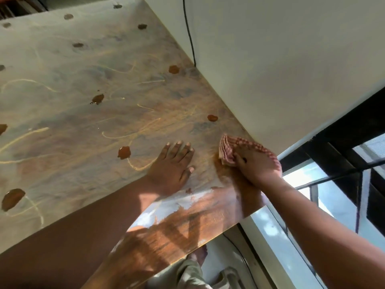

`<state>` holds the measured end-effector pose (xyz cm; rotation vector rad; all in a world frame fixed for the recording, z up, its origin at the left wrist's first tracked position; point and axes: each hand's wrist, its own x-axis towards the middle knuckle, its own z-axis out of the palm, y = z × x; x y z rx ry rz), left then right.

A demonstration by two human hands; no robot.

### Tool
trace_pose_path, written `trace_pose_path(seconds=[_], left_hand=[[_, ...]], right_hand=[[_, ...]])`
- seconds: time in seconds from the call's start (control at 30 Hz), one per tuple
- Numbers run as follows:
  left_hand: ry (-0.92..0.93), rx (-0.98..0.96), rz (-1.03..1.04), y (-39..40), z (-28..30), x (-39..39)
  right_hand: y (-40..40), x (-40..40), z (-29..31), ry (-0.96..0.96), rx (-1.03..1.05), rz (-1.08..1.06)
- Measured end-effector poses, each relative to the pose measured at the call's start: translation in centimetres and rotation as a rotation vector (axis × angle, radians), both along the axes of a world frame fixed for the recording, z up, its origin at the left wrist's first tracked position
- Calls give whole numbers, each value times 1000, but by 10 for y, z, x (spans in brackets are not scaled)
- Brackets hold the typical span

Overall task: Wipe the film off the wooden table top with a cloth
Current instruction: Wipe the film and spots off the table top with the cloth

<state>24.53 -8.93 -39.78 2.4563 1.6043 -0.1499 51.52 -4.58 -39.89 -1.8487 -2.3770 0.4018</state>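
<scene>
Wet spots (13, 198): dark brown glossy blobs dotting the left of the wooden table top (187, 220); a sweep could smear them.
Film (73, 80): dull grey-white haze with yellowish curved scratches, covering most of the top; bare brown grain shows only along the near right edge.
Left hand (170, 165): flat, fingers straight, pressing mid-top; may slip on film.
Right hand (257, 165): clamped on the folded red-checked cloth (229, 150), at the far right edge by the white wall (270, 80); knuckles could scrape it.

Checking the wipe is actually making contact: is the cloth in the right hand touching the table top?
Touching. The head view shows the right hand pressing the folded checked cloth flat onto the wooden table top, with no gap under its edge.
</scene>
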Motion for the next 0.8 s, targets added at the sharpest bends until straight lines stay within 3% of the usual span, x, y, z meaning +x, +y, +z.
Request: trace_pose_path(seconds=[0.13,0.3,0.43,0.6,0.7,0.8], left_hand=[[-3,-25,2,-3,-4,6],[-10,6,-5,-3,-8,4],[-2,51,-3,-8,-7,-4],[-8,76,-3,-24,-6,-12],[11,59,-14,-28,-5,-14],[15,66,-23,-28,-3,-15]], right_hand=[[8,-38,-8,58,-50,-107],[-37,0,-3,7,-152,84],[-28,14,9,-84,-39,-115],[4,-46,0,-67,-23,-260],[-15,-52,3,16,-8,-130],[-65,-36,6,83,-143,53]])
